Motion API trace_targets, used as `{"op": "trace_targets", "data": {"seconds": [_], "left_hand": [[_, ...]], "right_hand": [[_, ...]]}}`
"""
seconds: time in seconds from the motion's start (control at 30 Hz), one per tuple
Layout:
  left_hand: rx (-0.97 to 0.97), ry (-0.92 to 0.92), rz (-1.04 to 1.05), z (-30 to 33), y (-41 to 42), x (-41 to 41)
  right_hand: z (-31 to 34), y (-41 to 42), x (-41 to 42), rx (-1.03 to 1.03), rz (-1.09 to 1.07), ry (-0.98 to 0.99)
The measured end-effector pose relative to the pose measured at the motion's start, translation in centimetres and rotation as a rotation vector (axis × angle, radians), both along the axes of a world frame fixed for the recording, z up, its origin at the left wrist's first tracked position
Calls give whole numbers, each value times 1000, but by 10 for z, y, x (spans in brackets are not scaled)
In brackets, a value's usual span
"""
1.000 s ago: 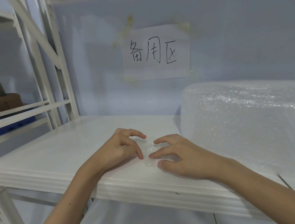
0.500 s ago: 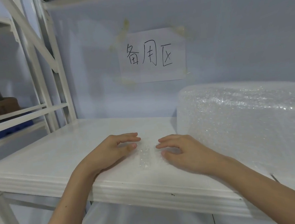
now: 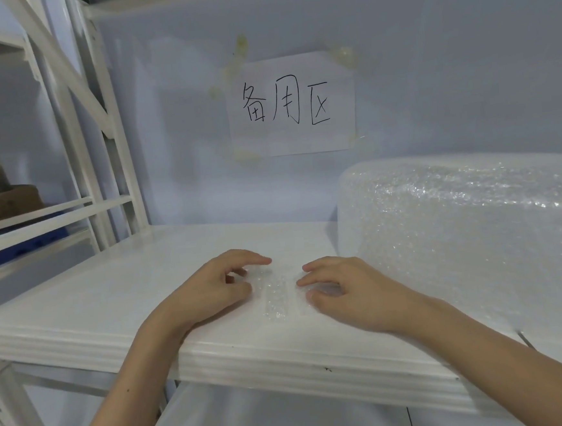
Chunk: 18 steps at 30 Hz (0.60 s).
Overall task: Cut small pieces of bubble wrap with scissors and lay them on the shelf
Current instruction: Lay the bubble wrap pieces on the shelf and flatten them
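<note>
A small clear piece of bubble wrap [image 3: 277, 290] lies flat on the white shelf [image 3: 111, 293], near its front edge. My left hand [image 3: 211, 289] rests on the shelf just left of the piece, fingers curled and apart, fingertips at its left edge. On the other side my right hand [image 3: 343, 292] lies with spread fingers touching the piece's right edge. Neither hand holds anything. A big roll of bubble wrap [image 3: 469, 231] lies on the shelf at the right. No scissors are in view.
A paper sign [image 3: 291, 104] with handwritten characters is taped to the pale wall behind the shelf. White rack uprights [image 3: 98, 126] stand at the left, with a neighbouring shelf holding a brown box [image 3: 3, 201].
Both hands have moved apart from the middle of the small piece to its sides, and the piece now lies flatter on the shelf. The camera has shifted slightly.
</note>
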<state>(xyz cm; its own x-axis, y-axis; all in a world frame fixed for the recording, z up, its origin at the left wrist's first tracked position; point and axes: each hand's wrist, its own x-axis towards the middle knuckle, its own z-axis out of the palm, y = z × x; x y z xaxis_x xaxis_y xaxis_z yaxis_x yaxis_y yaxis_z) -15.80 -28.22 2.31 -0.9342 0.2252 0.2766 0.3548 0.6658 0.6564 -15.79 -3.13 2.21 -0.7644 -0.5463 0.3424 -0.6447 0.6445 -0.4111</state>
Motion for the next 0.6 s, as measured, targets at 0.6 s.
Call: {"op": "trace_targets", "data": {"seconds": [0.6], "left_hand": [[36, -3, 85, -1, -1, -2]], "right_hand": [[0, 0, 0, 10, 5, -21]]}}
